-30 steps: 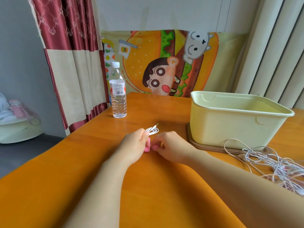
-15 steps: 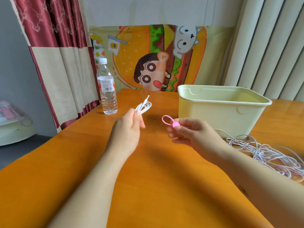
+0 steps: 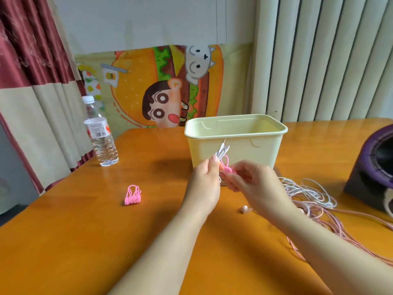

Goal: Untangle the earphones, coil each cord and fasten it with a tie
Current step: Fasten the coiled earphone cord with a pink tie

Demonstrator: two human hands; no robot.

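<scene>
- The left hand [image 3: 204, 182] is raised above the bench [image 3: 80, 235], and its fingers are closed around a small coiled white cord [image 3: 221, 151].
- The loops of the cord and the metal plug stick up above the fingertips, in front of the wall of the pale yellow bin [image 3: 257, 153].
- The right hand [image 3: 254, 185] is just beside the left one and pinches a pink tie [image 3: 227, 168] between thumb and fingers.
- The loop of the tie stands up and touches the coiled cord; I cannot tell if it already goes around it.
- A small bundle of pink ties [image 3: 133, 195] lies on the bench, to the left of the hands and well apart from them.
- The pile of tangled earphones [image 3: 308, 194], white and pink, lies on the bench at the right, near the bin.
- One pink earbud [image 3: 243, 209] lies on the bench below the right hand.
- A water bottle [image 3: 101, 135] stands upright at the left edge of the bench.
- A dark purple object [image 3: 375, 167] sits at the far right.
</scene>
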